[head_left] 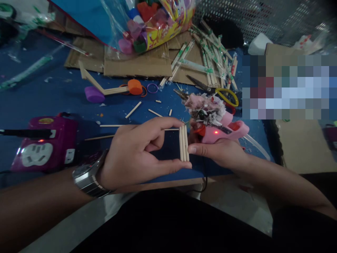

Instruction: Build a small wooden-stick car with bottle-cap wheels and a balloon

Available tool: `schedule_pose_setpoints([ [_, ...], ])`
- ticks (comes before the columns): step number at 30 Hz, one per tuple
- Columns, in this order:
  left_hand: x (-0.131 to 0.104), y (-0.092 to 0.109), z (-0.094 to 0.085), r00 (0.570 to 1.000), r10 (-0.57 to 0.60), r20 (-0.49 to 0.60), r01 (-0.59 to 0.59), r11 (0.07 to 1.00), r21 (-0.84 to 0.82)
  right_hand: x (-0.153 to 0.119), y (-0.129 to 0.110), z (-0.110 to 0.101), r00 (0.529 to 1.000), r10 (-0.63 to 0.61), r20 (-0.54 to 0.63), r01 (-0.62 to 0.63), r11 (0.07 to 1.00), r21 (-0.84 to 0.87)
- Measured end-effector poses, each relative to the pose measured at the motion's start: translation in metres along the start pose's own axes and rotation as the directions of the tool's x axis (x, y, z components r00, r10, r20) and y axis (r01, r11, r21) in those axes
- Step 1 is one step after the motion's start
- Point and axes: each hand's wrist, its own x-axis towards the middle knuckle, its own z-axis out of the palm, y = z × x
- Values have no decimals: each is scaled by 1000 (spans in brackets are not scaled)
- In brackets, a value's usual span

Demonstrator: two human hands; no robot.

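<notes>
Between thumb and index finger, my left hand (137, 149) pinches the ends of a small flat row of short wooden sticks (183, 143), held upright side by side. My right hand (221, 153) is closed around a pink hot glue gun (223, 131), its thumb tip touching the right edge of the stick row. The gun's nozzle points up and left, its front is crusted with glue and scraps, and a red light glows on its side. Most right-hand fingers are hidden behind the gun. Loose wooden sticks (133, 109) lie beyond my left hand.
A purple power socket box (71, 140) stands at left. Behind lie a stick piece with purple and orange caps (135, 87), scissors (226, 97), wrapped sticks (207, 66), cardboard (137, 66) and a bag of colourful caps (168, 26). The blue table's front edge (163, 184) is close.
</notes>
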Motion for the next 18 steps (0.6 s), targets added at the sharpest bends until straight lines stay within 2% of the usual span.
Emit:
schedule_pose_setpoints([
  [3,0,-1,-1,1000,2,0,-2,1000,5,0,0,0,999,13,42,-15,999,48],
  [10,-2,-1,-1,1000,0,-9,1,1000,17,-5,10,-2,996,83,10,-84,995,60],
  [18,-3,-1,0,1000,-14,0,14,1000,14,-2,4,0,998,8,58,-13,996,89],
])
